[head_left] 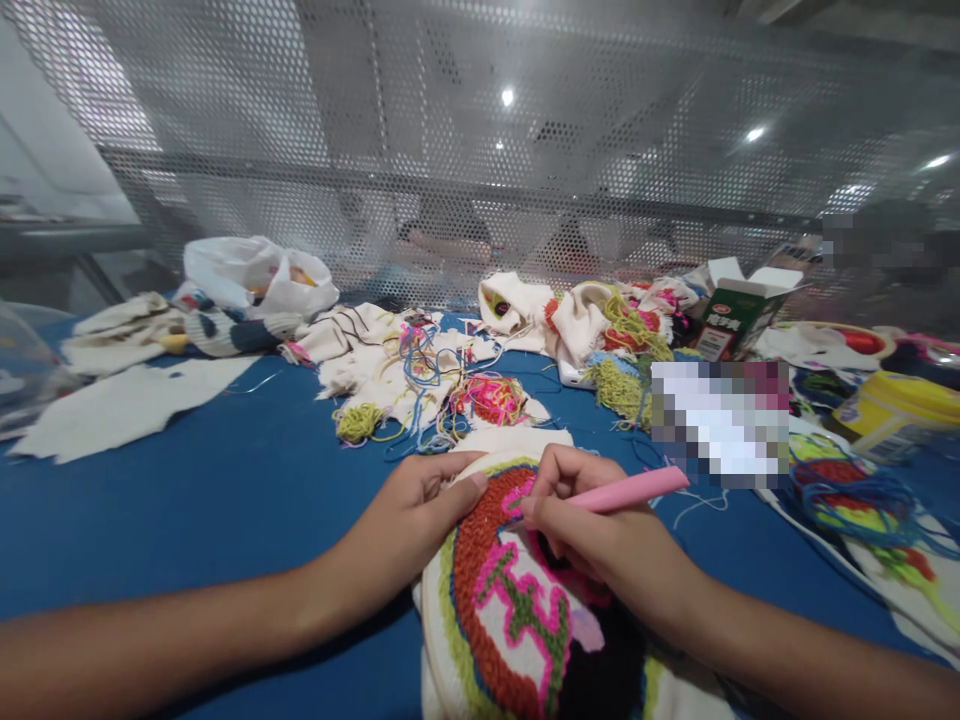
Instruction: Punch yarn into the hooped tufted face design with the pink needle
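A round embroidery hoop holds white cloth covered in looped yarn: a rust-red band, a yellow-green border, and pink-edged green shapes. My left hand grips its upper left rim, thumb lying on the cloth and the other fingers partly hidden beneath. Pinched in my right hand is a pink-handled punch needle, its handle leaning to the right. The needle's tip is at the cloth near a pink yarn patch; how deep it sits I cannot tell. My right hand covers part of the pattern.
On the blue table lie tangled yarn, cloth scraps, and a penguin-like knitted piece. A white plastic bag, a green box and a yellow tub stand farther off. A perforated metal screen rises behind.
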`<state>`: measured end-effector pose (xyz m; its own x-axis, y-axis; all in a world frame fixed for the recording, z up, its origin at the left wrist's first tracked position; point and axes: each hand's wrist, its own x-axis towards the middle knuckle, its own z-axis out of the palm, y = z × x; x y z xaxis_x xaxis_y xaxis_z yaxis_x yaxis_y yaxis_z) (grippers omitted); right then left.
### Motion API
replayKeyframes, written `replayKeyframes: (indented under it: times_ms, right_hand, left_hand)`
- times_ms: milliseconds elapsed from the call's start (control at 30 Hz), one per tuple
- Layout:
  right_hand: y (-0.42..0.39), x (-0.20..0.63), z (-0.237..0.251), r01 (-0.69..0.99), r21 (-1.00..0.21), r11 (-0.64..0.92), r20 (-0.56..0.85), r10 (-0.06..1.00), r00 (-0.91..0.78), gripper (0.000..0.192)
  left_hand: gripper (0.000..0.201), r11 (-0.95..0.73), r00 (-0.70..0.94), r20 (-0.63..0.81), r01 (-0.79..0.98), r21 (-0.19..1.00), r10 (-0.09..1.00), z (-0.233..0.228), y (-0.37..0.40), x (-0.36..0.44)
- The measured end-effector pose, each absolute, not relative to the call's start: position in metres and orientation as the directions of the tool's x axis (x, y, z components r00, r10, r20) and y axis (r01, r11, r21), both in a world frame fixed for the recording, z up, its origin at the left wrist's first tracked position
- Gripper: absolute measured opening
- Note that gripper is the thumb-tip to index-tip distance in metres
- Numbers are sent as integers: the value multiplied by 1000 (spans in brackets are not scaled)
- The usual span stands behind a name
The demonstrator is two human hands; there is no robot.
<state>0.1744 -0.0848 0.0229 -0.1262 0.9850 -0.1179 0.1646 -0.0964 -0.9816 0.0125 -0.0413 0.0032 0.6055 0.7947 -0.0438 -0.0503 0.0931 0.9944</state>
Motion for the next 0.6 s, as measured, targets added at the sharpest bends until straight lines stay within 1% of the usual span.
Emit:
replayKeyframes:
  times_ms: [433, 600]
  right_hand:
    - [-85, 173, 23, 172, -979, -109, -130, 984, -119, 13]
    - [-85, 174, 24, 191, -975, -113, -136, 984, -114, 14]
  left_hand:
    - [28, 123, 611, -56, -69, 990, 790, 3, -41, 13]
    - [25, 110, 614, -44, -70, 991, 788, 3, -41, 13]
